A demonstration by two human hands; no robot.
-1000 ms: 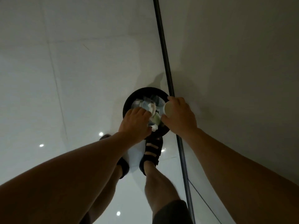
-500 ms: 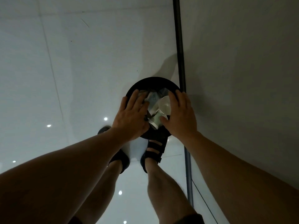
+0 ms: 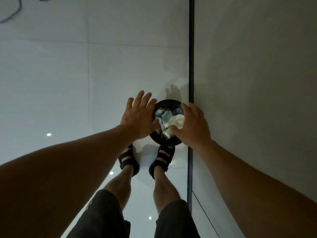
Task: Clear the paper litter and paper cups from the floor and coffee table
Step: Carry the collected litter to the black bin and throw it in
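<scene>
A round black bin [image 3: 169,102] stands on the white tile floor against the wall, just ahead of my sandalled feet. Crumpled paper litter [image 3: 164,117] and a white paper cup [image 3: 179,121] lie inside it. My left hand [image 3: 138,117] hovers over the bin's left rim with fingers spread straight and holds nothing. My right hand [image 3: 193,125] is over the bin's right side, fingers relaxed and empty, its thumb near the cup.
A grey wall [image 3: 257,83] with a dark baseboard strip [image 3: 191,66] runs along the right. A dark cable [image 3: 12,14] lies on the floor at the far left. Glossy white tiles [image 3: 68,83] spread to the left and ahead.
Both hands have let go of the paper and the cup, which now lie in the bin. The hands have lifted and spread apart, and the view has pulled back higher.
</scene>
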